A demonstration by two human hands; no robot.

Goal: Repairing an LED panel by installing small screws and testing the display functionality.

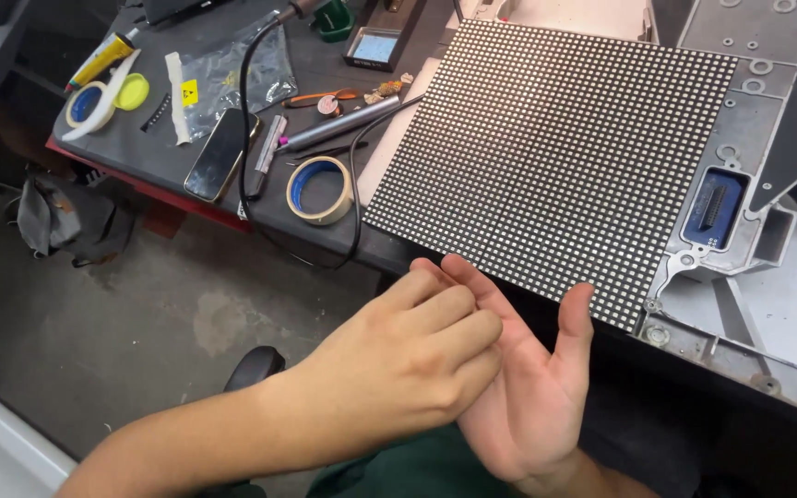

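My right hand (532, 406) is held palm up just below the table's front edge, with its fingers stretched out and thumb raised. My left hand (408, 360) lies across it with the back facing me, its fingers curled against the right palm. Nothing shows in either hand. Just beyond the fingertips lies a large black LED panel (555, 148) covered in a grid of small pale dots. It rests on a grey cast-metal frame (758, 101) that has a blue connector board (714, 207) set into it.
Left of the panel, on the dark table, lie a roll of masking tape (320, 191), a phone (219, 152), a metal pen-shaped tool (343, 122), a black cable (249, 101), a clear plastic bag (232, 69) and a second tape roll (88, 104). A grey bag (62, 221) sits on the concrete floor.
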